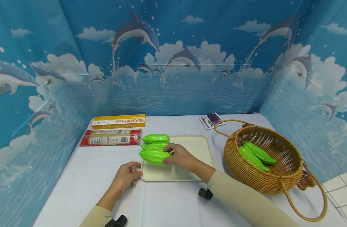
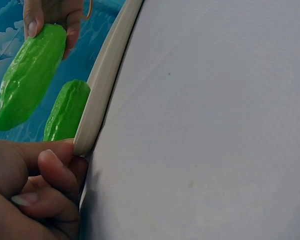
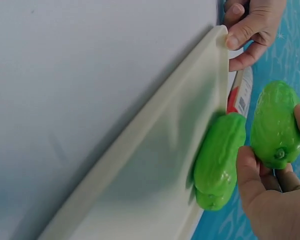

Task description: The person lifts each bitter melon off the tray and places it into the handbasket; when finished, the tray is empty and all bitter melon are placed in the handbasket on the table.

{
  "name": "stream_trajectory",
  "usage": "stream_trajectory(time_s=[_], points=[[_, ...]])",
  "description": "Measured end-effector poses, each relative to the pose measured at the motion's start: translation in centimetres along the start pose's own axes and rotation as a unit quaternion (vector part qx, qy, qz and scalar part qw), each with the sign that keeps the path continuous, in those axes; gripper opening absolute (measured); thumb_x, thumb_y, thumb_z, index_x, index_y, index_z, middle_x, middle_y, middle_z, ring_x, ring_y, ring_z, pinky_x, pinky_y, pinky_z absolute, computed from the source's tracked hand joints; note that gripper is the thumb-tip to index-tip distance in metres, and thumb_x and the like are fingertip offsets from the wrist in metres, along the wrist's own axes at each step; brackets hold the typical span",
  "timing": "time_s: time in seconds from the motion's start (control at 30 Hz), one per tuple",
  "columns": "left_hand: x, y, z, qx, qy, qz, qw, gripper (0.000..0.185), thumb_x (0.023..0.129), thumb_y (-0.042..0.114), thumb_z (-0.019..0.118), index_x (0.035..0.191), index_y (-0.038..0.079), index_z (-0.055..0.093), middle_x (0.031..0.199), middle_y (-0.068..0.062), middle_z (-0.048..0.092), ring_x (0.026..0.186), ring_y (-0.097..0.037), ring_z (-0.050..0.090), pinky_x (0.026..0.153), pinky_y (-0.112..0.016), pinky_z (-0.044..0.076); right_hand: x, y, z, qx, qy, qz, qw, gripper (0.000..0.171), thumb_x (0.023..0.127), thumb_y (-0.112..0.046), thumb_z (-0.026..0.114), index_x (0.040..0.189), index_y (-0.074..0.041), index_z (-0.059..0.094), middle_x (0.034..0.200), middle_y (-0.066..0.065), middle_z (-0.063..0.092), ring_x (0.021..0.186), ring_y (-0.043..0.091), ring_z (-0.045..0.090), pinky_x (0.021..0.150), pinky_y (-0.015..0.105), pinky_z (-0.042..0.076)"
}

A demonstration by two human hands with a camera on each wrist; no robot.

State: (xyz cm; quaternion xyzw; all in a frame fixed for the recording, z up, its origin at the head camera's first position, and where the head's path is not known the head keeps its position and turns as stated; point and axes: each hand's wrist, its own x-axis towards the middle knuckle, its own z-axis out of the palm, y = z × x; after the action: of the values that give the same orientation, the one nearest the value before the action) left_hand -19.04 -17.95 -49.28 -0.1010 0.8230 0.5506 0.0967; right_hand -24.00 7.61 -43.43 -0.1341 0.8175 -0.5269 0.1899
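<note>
My right hand [image 1: 183, 157] holds a bright green, ridged bitter melon [image 1: 151, 156] by one end, thumb on one side and fingers on the other. In the right wrist view, this held melon [image 3: 276, 120] is raised above the cream tray [image 3: 155, 165]. Two more bitter melons, a middle one [image 1: 153, 147] and a far one [image 1: 156, 138], lie side by side along the tray's left side. My left hand [image 1: 127, 176] grips the tray's near left corner; in the left wrist view its fingers [image 2: 57, 172] are at the rim.
On the right stands a wicker basket [image 1: 247, 176] with two bitter melons [image 1: 254, 156] inside and its handles spread outward. A yellow pasta box [image 1: 118, 121] and a red-ended packet [image 1: 111, 137] lie back left. A phone-like card [image 1: 211, 121] lies behind the tray.
</note>
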Motion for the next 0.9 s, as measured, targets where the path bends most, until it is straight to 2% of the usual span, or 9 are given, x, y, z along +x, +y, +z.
stream_trajectory(time_s=[0.13, 0.33, 0.7, 0.9], points=[[0.0, -0.2, 0.0, 0.004, 0.003, 0.006, 1.0000, 0.035, 0.087, 0.002, 0.076, 0.121, 0.002, 0.067, 0.079, -0.007, 0.061, 0.049, -0.012, 0.047, 0.045, -0.026, 0.038, -0.6, -0.5, -0.6, 0.013, 0.006, -0.017, 1.000, 0.049, 0.082, -0.014, 0.082, 0.126, -0.006, 0.061, 0.121, 0.010, 0.063, 0.105, 0.024, 0.063, 0.086, 0.036, 0.053], [0.2, -0.3, 0.1, 0.004, 0.001, 0.014, 0.9999, 0.035, 0.087, 0.002, 0.076, 0.120, 0.001, 0.067, 0.079, -0.007, 0.061, 0.050, -0.012, 0.047, 0.045, -0.026, 0.038, -1.2, -0.8, -1.2, 0.000, -0.001, -0.040, 0.999, 0.048, 0.086, -0.013, 0.079, 0.131, -0.011, 0.064, 0.122, 0.009, 0.061, 0.099, 0.023, 0.062, 0.081, 0.034, 0.053], [0.1, -0.3, 0.2, 0.010, 0.004, 0.000, 0.9999, 0.034, 0.087, 0.004, 0.076, 0.121, 0.004, 0.068, 0.080, -0.007, 0.060, 0.050, -0.012, 0.048, 0.045, -0.026, 0.038, -2.6, -0.6, -2.4, -0.008, -0.003, -0.034, 0.999, 0.044, 0.087, -0.020, 0.078, 0.129, -0.017, 0.066, 0.120, 0.007, 0.062, 0.101, 0.025, 0.060, 0.081, 0.035, 0.052], [0.1, -0.2, 0.2, 0.008, 0.006, 0.004, 0.9999, 0.034, 0.087, 0.003, 0.076, 0.120, 0.003, 0.067, 0.081, -0.007, 0.061, 0.051, -0.013, 0.048, 0.045, -0.027, 0.039, -3.8, -1.4, -3.3, -0.007, -0.004, -0.040, 0.999, 0.047, 0.088, -0.022, 0.077, 0.132, -0.017, 0.063, 0.122, 0.008, 0.060, 0.101, 0.025, 0.058, 0.082, 0.036, 0.052]])
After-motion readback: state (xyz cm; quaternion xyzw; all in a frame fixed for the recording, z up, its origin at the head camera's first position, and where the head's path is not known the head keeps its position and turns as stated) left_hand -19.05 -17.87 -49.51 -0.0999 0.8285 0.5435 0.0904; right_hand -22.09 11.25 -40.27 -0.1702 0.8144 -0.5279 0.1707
